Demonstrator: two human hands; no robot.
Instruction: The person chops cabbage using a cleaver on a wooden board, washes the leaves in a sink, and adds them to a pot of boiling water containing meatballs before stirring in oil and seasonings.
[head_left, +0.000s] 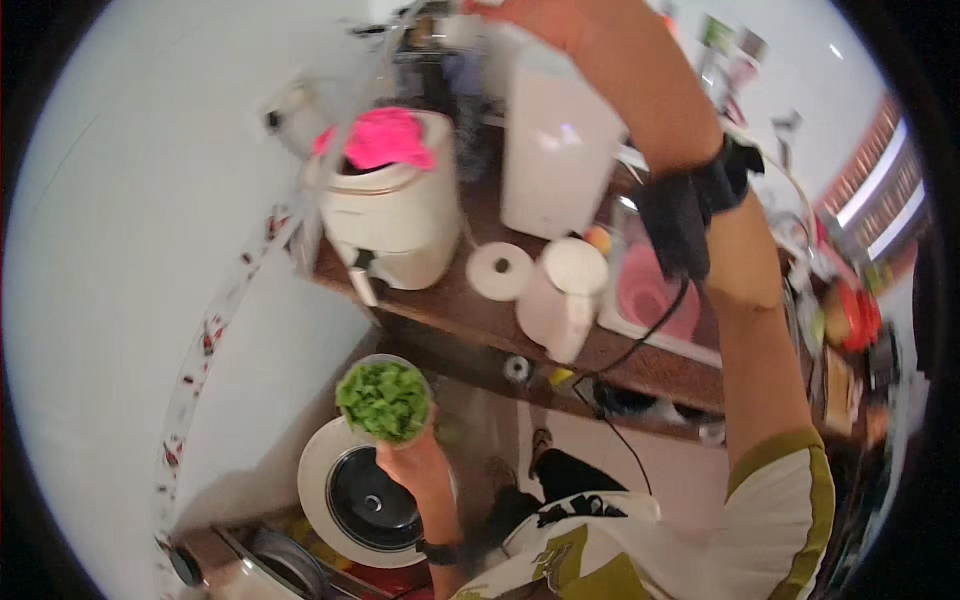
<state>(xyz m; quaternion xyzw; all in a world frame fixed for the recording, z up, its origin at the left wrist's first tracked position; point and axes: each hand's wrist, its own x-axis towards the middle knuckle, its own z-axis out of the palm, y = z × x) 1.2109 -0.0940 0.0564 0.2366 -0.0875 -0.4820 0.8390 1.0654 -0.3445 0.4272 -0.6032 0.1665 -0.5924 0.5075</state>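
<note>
In my left hand (411, 459) is a round container, apparently clear, whose rim surrounds a heap of chopped green leaves (384, 400). It is held above a pale round vessel (319, 480) with a dark lid-like centre (373, 504). My right arm stretches far forward over the counter, and my right hand (536, 19) is at the top edge of the view, partly cut off and blurred. What its fingers touch cannot be made out. Below that hand stands a tall pale container (559, 150). A dark strap with a cable circles my right forearm.
On the brown counter (457, 322) sit a white appliance (390, 225) topped by a bright pink cloth (386, 137), a white disc with a dark centre (500, 271), a pale lidded jug (551, 315) and a tray (660, 341) holding a pink bowl (652, 289). A black cable hangs across the counter edge.
</note>
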